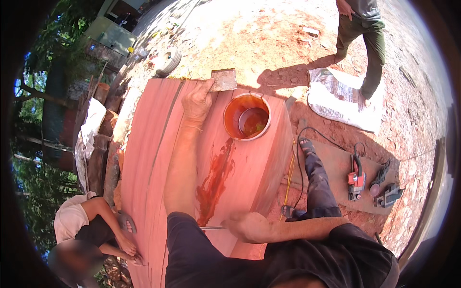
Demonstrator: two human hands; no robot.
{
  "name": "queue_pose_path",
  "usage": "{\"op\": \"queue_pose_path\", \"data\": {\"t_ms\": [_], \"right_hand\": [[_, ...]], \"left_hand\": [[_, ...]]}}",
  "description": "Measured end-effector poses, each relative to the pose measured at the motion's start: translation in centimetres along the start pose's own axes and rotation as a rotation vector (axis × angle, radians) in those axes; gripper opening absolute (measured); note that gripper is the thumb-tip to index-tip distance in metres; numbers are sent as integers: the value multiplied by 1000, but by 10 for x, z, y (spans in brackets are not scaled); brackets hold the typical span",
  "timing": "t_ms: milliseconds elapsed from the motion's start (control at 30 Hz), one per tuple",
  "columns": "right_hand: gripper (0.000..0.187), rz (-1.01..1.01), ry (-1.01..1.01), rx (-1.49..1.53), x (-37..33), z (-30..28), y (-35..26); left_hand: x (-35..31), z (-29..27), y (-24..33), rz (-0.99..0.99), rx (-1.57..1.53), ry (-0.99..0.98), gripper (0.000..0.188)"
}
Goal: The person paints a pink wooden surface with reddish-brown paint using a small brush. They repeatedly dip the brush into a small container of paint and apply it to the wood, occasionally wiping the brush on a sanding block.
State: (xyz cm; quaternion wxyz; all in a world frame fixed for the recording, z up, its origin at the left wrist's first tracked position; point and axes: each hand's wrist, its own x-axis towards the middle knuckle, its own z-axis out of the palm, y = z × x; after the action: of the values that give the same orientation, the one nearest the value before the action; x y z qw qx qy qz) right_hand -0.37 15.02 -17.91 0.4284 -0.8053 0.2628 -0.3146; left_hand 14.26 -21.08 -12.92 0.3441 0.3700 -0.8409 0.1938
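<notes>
Beneath my arms lies a large reddish wooden slab (144, 158). My left hand (197, 102), closed near its far end, pinches a worn, flat, rectangular scraper plate (224, 80). Just right of that hand stands a bucket (246, 116) with orange-stained walls and some dark reddish liquid at the bottom. A wet, dark red streak (214, 185) runs from the bucket toward me. Beside its near end, my right hand (247, 227) is closed on a thin, flat scraper (212, 228), seen edge-on with its blade at the wood.
At left, a person (79, 225) crouches with hands on the slab. Another person (362, 43) stands far right by a white sack (343, 98). A red power planer (356, 180), a cord and another dark tool (389, 195) lie on a board at right. A tire (168, 62) lies beyond.
</notes>
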Motion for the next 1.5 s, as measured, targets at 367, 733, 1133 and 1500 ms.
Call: {"op": "queue_pose_path", "data": {"t_ms": [367, 733, 1133, 1500], "right_hand": [[25, 17, 13, 14, 1, -6, -2], [22, 37, 103, 20, 5, -4, -6], [21, 22, 154, 27, 7, -3, -7], [22, -9, 100, 63, 7, -4, -4]], "left_hand": [[-40, 2, 9, -62, 127, -339, 34], [0, -94, 54, -541, -496, -598, 65], [-23, -92, 107, -392, -578, -747, 152], [-36, -79, 113, -504, -659, -385, 150]]}}
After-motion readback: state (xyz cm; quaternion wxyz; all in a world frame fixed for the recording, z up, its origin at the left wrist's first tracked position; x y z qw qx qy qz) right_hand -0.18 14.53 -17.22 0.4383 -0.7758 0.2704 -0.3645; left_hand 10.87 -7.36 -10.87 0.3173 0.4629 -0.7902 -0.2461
